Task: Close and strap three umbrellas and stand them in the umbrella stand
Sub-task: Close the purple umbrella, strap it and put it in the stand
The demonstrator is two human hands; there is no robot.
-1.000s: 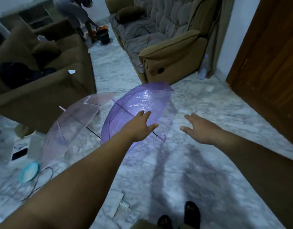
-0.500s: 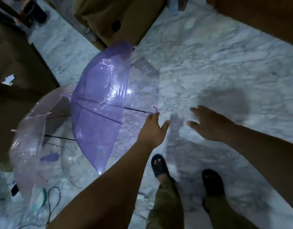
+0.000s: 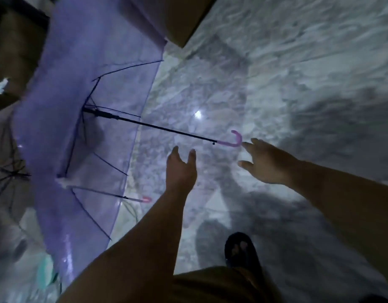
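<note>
White-veined marble floor (image 3: 298,62); open translucent purple umbrella (image 3: 83,62) at left; tan sofa corner (image 3: 184,20) at top. Left hand (image 3: 181,169), right hand (image 3: 267,162): fingers spread, empty.

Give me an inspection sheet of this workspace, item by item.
Surface: marble floor, pale and veined, with shadows of the arms across it.
Job's things: purple umbrella open, lying on its side, its hooked handle pointing toward the hands; second, clear umbrella with a pink handle lying open behind it, seen through the canopy.
Clutter: teal object at the lower left, blurred.
Grippers: left hand open, short of the shaft; right hand open, fingertips just beside the purple handle, contact unclear.
Cables: nothing seen clearly.
Surroundings: brown sofa corner at the top; dark sandal on the person's foot.
</note>
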